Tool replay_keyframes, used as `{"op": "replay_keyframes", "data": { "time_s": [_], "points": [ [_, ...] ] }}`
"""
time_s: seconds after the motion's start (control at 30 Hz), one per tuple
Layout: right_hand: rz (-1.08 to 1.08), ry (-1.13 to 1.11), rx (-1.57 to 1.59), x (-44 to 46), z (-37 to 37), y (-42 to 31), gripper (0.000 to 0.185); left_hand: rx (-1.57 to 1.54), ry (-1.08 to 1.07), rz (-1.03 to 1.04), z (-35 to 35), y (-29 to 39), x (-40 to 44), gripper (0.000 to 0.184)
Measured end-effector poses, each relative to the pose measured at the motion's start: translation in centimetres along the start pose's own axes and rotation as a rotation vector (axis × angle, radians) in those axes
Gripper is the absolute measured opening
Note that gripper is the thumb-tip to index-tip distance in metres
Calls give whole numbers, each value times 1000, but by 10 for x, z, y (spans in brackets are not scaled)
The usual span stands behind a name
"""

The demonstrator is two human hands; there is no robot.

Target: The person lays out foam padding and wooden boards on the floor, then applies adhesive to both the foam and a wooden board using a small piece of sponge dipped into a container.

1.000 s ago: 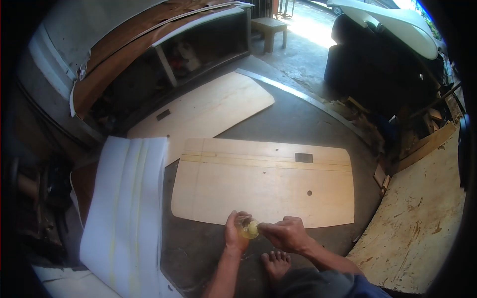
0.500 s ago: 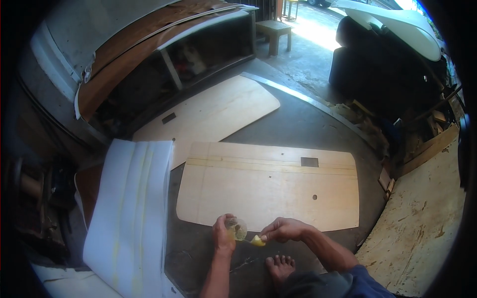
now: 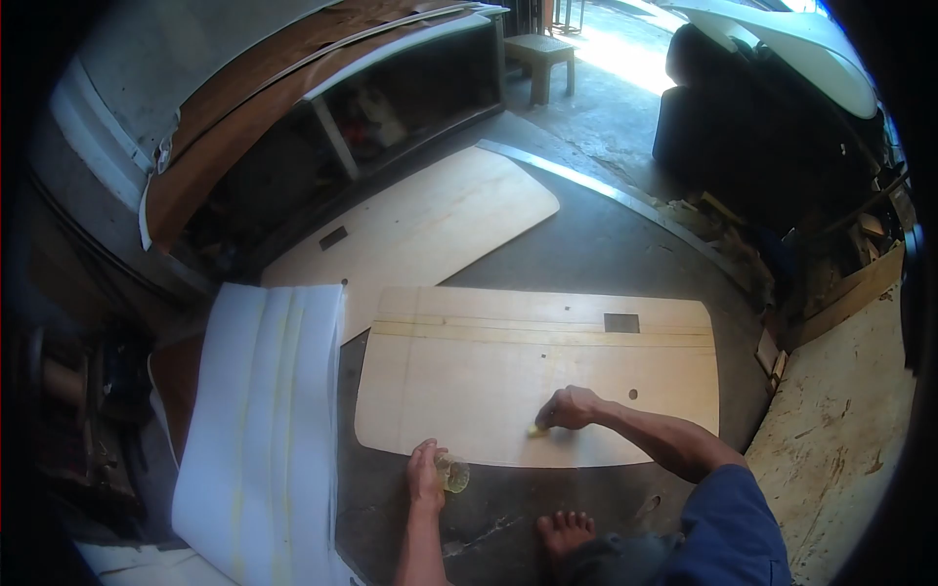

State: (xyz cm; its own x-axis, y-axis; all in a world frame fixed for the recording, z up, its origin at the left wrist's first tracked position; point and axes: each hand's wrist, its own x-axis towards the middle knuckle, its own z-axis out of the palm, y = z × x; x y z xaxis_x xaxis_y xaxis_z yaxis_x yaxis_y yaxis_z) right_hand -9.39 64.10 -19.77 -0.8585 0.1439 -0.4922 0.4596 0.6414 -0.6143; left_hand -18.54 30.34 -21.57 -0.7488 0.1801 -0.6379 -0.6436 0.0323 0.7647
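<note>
My left hand (image 3: 423,477) is closed around a clear plastic cup (image 3: 453,474) with yellowish stuff inside, held tilted just off the panel's near edge. Pinched in my right hand (image 3: 571,406) is a small yellow piece of foam (image 3: 535,430), down at the surface of a pale plywood panel (image 3: 459,391). This panel lies flat on the floor and has a rectangular cutout, a round hole and a yellowish strip along its far side. Whether the foam presses on the wood is hard to tell because of blur.
A second plywood panel (image 3: 440,220) lies partly beneath the first. White sheets with yellow streaks (image 3: 259,420) are stacked at the left. A stained board (image 3: 840,410) stands at the right. Farther off are a stool (image 3: 540,49) and a brown-covered case (image 3: 225,176).
My right hand has moved away from the cup, up onto the panel with the foam. The cup in my left hand has shifted slightly down and left.
</note>
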Motion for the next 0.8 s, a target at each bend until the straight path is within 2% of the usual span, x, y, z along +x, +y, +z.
{"op": "replay_keyframes", "data": {
  "time_s": [0.03,0.07,0.27,0.37,0.4,0.43,0.47,0.57,0.63,0.7,0.77,0.8],
  "points": [
    [-7,21,48,-1,2,2,31,-6,2,-23,0,-1,-3,32],
    [57,240,131,22,-14,10,29,-22,-21,-49,-2,-1,-4,31],
    [26,136,-54,18,14,-29,27,-53,1,-43,-1,-6,0,29],
    [-122,-27,-138,10,24,-45,26,-50,22,-72,-2,-3,4,30],
    [-57,185,45,34,14,-32,26,-63,1,-64,0,1,1,30],
    [-58,364,39,64,0,-17,26,-72,-19,-59,-3,-1,-7,31],
    [-64,366,31,65,1,-20,26,-88,-17,-73,-4,-3,-6,32],
    [-48,175,-86,49,30,-49,25,-130,-18,-78,-5,-8,-4,33],
    [-281,-121,-314,13,66,-76,26,-125,-5,-79,-2,-3,-3,35],
    [-306,-94,-225,29,51,-80,27,-122,-12,-111,-7,-6,-2,36],
    [-52,377,5,71,16,-72,25,-133,-20,-84,-8,-6,-5,36],
    [-49,358,0,82,20,-62,25,-136,-45,-43,-8,-7,-8,37]
  ]
}}
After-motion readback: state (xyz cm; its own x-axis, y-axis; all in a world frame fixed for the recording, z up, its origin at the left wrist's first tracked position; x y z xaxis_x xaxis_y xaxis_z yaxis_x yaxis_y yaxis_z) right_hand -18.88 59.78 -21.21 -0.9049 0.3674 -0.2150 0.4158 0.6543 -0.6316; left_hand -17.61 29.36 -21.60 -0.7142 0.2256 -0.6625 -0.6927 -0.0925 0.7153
